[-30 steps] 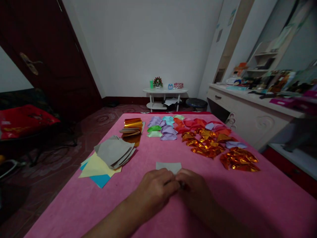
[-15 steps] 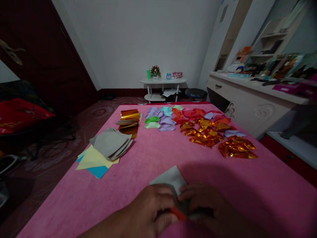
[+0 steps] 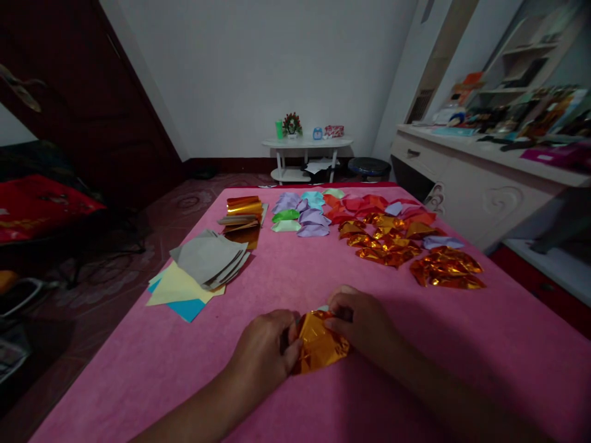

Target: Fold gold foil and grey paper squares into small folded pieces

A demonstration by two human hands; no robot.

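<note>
The fingers of the left hand (image 3: 263, 355) are curled shut on the left edge of a gold foil piece (image 3: 319, 347), the thumb lying over its near-left corner. The fingers of the right hand (image 3: 364, 321) are closed in a pinch on the foil's upper right edge, thumb and fingertips pressed together with the foil between them. The foil is creased and partly folded, gold side up, and sits low over the pink table cover (image 3: 415, 369), between the two hands and close to the near edge. Whether it rests on the cover or is lifted just off it, I cannot tell.

At about 10 o'clock from the foil, well apart, lies a fanned stack of grey sheets (image 3: 207, 261) on top of a yellow sheet (image 3: 175, 288) and a blue sheet (image 3: 188, 309). Just beyond it, toward 11 o'clock, stands a small pile of flat gold foil sheets (image 3: 242, 212). At 12 o'clock, near the far edge of the table, sit folded pastel pieces (image 3: 305, 215) in purple, green and pale blue. Beside them, toward 1 o'clock, are folded red pieces (image 3: 364, 203), and nearer, at 1 to 2 o'clock, a spread of folded gold pieces (image 3: 383, 243), with a second heap (image 3: 446, 269) at the right.

Beyond the table, at 12 o'clock, a white side table (image 3: 307, 143) stands against the wall. A pale dresser (image 3: 480, 191) runs along at 2 o'clock, a dark door (image 3: 69, 104) stands at 10 o'clock, and a red cushion (image 3: 32, 206) lies at 9 o'clock.
</note>
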